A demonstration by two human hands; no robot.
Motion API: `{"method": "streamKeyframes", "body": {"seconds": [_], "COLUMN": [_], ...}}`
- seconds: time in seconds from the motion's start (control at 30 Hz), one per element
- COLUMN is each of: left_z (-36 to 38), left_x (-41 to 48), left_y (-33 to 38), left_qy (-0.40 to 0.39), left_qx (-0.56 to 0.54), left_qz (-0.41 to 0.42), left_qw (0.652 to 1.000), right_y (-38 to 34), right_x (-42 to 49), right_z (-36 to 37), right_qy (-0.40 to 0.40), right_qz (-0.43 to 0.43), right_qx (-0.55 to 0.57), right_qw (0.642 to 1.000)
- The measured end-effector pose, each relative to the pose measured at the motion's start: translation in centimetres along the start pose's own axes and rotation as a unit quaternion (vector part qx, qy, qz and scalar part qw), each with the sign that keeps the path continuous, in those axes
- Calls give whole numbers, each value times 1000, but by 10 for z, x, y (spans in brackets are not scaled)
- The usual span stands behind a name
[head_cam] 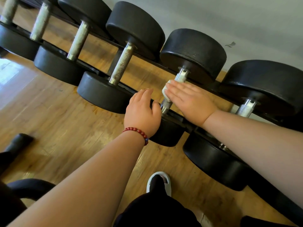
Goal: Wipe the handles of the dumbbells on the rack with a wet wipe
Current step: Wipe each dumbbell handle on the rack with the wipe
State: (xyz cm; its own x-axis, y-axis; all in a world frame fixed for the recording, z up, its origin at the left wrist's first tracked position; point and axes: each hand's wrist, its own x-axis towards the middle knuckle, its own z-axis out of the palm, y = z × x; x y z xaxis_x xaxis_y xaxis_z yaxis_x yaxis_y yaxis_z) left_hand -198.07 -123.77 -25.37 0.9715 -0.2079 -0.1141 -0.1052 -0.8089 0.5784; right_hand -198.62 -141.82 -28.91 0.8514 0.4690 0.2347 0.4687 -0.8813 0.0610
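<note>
Now the right hand (191, 102) lies flat on a white wet wipe (166, 90), with its fingers straight and close together. It presses the wet wipe down on the shiny metal handle (166, 104) of a big black dumbbell (193, 51). The wet wipe is folded over the middle of the handle, and a bit of it sticks out past the fingertips. Bare metal shows above it and below it.

The left hand (142, 112) rests on the near round end of the same dumbbell. Its fingers are loose and only a little bent over the black end, and the thumb points toward the handle. It holds nothing. A bracelet (137, 131) of red beads sits on the left wrist.

The dumbbell lies on a black rack (177, 116), with its handle across the gap between two rails. More weights lie in a row on the same rack. The dumbbell on the left (105, 92) has a dull, rough grip with brown spots. The dumbbell on the right (265, 86) has a bright grip, partly hidden behind the right arm. Further left, three more look blurry.

Under the rack is a wooden floor (65, 120). A grey wall (229, 17) stands behind the rack. At the bottom, a shoe (159, 181) with a white edge stands on the floor, below a dark trouser leg. Dark round shapes show in the bottom left corner, but I cannot tell what they are.
</note>
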Motion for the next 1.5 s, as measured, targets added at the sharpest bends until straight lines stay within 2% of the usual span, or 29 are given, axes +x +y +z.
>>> {"method": "streamKeyframes", "body": {"seconds": [0.07,0.17,0.33,0.47,0.5,0.6,0.63,0.67,0.73,0.77,0.8,0.9,0.97,1.1,1.13,1.3,1.33,1.43,1.5], "left_z": [0,0,1,0,0,1,2,2,2,2,2,3,3,2,2,1,1,0,0], "left_x": [0,1,-1,-1,-1,-1,-1,0,1,0,1,1,1,1,2,2,3,4,5], "left_y": [0,-1,-1,-1,-2,-3,-3,-3,-3,-3,-3,-4,-3,-3,-4,-4,-3,-4,-5], "left_qy": [2,6,16,16,16,17,19,20,18,18,17,15,14,13,12,6,5,2,-2], "left_qx": [-7,-14,-17,-20,-20,-19,-19,-20,-20,-20,-20,-20,-21,-24,-23,-28,-28,-21,-11], "left_qz": [-5,-8,-2,-3,-3,0,0,-2,-3,-3,-2,-1,-3,-7,-7,-2,-1,8,17], "left_qw": [1000,1000,1000,1000,1000,1000,1000,1000,1000,1000,1000,1000,1000,1000,1000,1000,1000,1000,1000], "right_y": [11,13,11,15,8,0,5,12,17,12,5,-8,3,10,4,3,11,18,4], "right_x": [3,9,4,10,8,1,1,3,7,8,8,0,0,12,13,1,3,10,10], "right_z": [-4,-7,0,-8,-4,5,3,1,-5,-5,-2,7,4,-2,2,7,4,-4,3], "right_qy": [3,-2,10,17,25,4,5,17,20,15,12,-13,-14,11,16,-20,-16,19,4], "right_qz": [5,98,-23,85,68,-56,-62,-37,82,116,109,-17,-38,116,109,-33,-29,92,95], "right_qx": [-9,-9,-15,-18,-19,10,14,9,10,14,20,39,45,27,28,72,64,54,48], "right_qw": [1000,995,1000,996,997,998,998,999,996,993,994,999,998,993,994,997,997,994,994]}}
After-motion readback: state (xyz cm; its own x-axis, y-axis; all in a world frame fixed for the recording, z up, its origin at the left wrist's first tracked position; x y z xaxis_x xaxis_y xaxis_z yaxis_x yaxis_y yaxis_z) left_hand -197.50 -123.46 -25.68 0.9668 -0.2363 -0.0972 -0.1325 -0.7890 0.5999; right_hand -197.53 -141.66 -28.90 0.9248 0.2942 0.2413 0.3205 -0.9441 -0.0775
